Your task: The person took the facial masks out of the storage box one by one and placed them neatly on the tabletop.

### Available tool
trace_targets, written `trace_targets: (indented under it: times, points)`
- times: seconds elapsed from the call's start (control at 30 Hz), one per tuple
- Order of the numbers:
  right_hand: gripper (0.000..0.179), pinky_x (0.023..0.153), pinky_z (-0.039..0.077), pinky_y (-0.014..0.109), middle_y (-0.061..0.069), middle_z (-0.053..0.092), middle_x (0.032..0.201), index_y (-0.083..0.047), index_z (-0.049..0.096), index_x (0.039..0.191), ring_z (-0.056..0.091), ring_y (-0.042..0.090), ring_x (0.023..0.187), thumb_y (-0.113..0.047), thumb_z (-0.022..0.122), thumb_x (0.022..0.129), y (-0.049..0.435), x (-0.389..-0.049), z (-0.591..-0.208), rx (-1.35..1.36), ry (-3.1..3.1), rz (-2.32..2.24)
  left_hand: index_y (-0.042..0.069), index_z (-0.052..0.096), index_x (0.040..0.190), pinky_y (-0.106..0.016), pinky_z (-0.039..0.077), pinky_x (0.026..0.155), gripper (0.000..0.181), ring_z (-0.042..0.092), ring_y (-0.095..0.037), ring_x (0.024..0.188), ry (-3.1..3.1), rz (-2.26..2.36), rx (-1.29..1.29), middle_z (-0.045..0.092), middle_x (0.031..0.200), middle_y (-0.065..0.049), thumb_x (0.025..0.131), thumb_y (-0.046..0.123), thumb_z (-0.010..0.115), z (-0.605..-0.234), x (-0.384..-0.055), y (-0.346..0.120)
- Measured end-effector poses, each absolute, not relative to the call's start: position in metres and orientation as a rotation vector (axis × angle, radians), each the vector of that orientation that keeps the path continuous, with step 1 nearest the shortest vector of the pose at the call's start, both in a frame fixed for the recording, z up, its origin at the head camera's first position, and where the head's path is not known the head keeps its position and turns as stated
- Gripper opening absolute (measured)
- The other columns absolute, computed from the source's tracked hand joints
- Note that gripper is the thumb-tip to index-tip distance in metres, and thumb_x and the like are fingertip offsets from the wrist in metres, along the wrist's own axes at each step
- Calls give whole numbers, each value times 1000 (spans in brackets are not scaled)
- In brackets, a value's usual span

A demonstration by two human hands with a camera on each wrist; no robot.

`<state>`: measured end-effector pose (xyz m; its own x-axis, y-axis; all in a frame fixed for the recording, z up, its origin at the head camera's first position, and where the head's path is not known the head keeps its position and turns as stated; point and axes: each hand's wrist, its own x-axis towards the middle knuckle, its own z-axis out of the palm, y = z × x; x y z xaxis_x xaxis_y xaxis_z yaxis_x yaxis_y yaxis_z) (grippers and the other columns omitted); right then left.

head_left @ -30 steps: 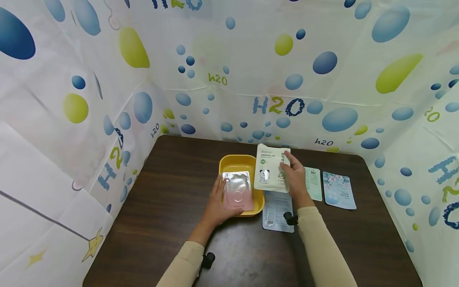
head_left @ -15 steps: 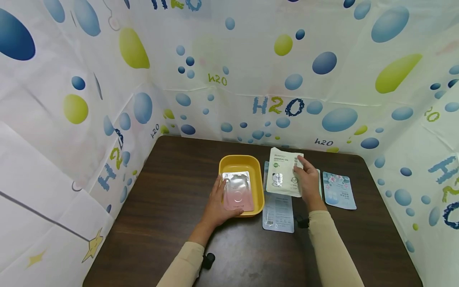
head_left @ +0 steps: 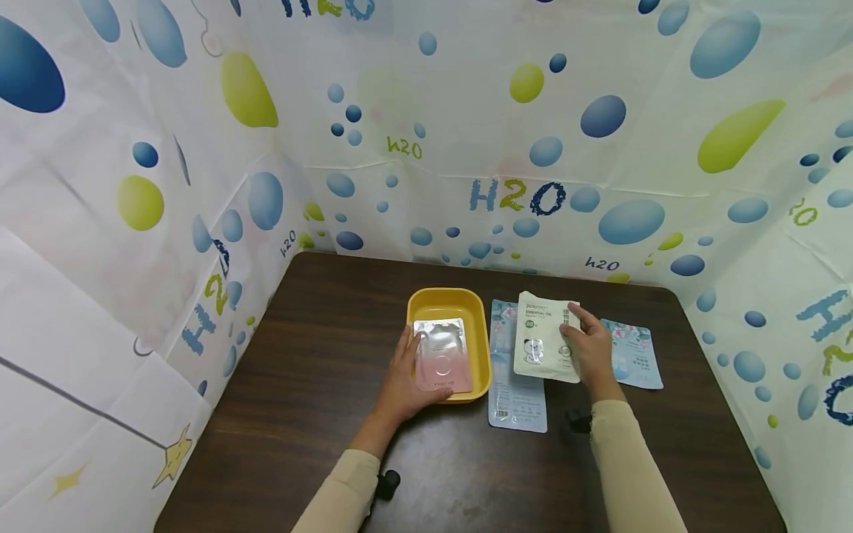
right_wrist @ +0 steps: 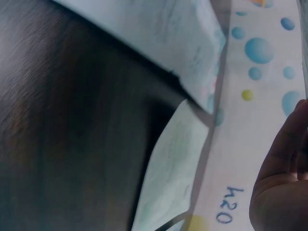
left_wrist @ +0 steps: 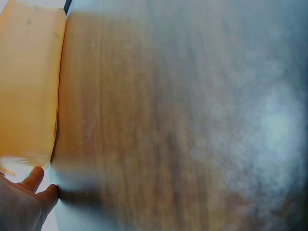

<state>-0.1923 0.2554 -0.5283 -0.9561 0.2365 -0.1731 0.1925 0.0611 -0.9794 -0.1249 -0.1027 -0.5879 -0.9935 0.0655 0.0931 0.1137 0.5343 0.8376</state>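
My right hand (head_left: 593, 354) pinches the right edge of a white face mask packet (head_left: 545, 340) printed with a panda. It holds the packet above the right part of the table, partly over pale blue packets (head_left: 516, 403). My left hand (head_left: 403, 377) grips the near left corner of a yellow tray (head_left: 483, 326), thumb along its front. In the tray lies a silver and pink packet (head_left: 443, 359). The left wrist view shows the tray's side (left_wrist: 31, 86) and fingertips against it. A pale green packet (right_wrist: 171, 168) shows in the right wrist view, hidden in the head view.
A blue flowered packet (head_left: 636, 354) lies to the right of my right hand. All stand on a dark brown table (head_left: 333, 326). A white curtain (head_left: 426, 81) with blue and green spots rises behind and at both sides.
My right hand has carried the white packet rightward and a little toward me, away from the tray. More of the pale blue packets shows; the pale green one is now covered. My left hand stays put.
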Motion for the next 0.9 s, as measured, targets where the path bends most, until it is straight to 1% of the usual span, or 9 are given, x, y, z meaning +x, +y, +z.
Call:
trace_targets:
  times: [0.13,0.23,0.37,0.43,0.5,0.6,0.7,0.8,0.9]
  points:
    - [59,78,52,11,13,48,155,-18,47,154,58,1,106,-8,65,98,264,-189,-535,-464,-2307,2000,16,32,161,-63,34,117,124,26,-37,155,-2700,-1476,-167,7,173,10,60,49,96,-588,-125,-103]
    - [61,83,50,11,13,45,159,-18,45,156,56,7,118,-7,64,98,271,-188,-539,-507,-2357,1963,17,32,161,-62,34,118,124,27,-36,155,-2706,-1479,-157,6,173,12,60,48,96,-588,-125,-103]
    - [61,102,45,21,8,41,163,-22,41,157,47,18,138,-13,62,101,280,-186,-546,-593,-2419,1955,18,31,161,-62,34,118,124,27,-36,155,-2716,-1476,-149,5,173,13,60,47,96,-588,-126,-102]
    - [59,105,44,24,7,40,164,-24,40,158,46,21,140,-17,60,102,284,-184,-549,-627,-2457,1944,18,31,161,-62,34,118,124,26,-36,155,-2718,-1477,-151,5,173,12,60,48,96,-587,-126,-102]
    - [58,101,46,24,8,42,162,-24,41,157,49,22,136,-19,60,102,287,-182,-552,-640,-2487,1939,17,31,161,-63,34,117,124,26,-37,155,-2714,-1476,-158,6,173,11,60,48,96,-588,-126,-102]
    - [59,89,48,19,11,45,159,-22,41,158,52,22,127,-18,59,102,291,-180,-557,-639,-2531,1926,18,31,161,-63,34,117,125,26,-37,155,-2717,-1477,-153,5,173,12,60,49,96,-588,-126,-103]
    - [60,89,44,18,12,42,161,-20,41,158,51,23,131,-17,59,101,294,-176,-560,-644,-2566,1890,19,31,162,-62,34,117,126,26,-36,155,-2719,-1475,-147,4,172,15,59,49,96,-589,-126,-103]
    - [60,90,43,17,11,39,163,-19,40,158,48,25,137,-16,59,101,297,-173,-562,-675,-2562,1876,19,31,161,-63,34,117,126,26,-37,155,-2712,-1473,-153,5,172,16,59,50,96,-590,-126,-103]
    - [61,84,46,14,13,42,162,-17,39,159,51,25,133,-14,58,101,298,-169,-564,-699,-2530,1892,18,31,161,-63,34,117,125,26,-37,155,-2707,-1466,-160,5,173,14,59,51,96,-591,-126,-103]
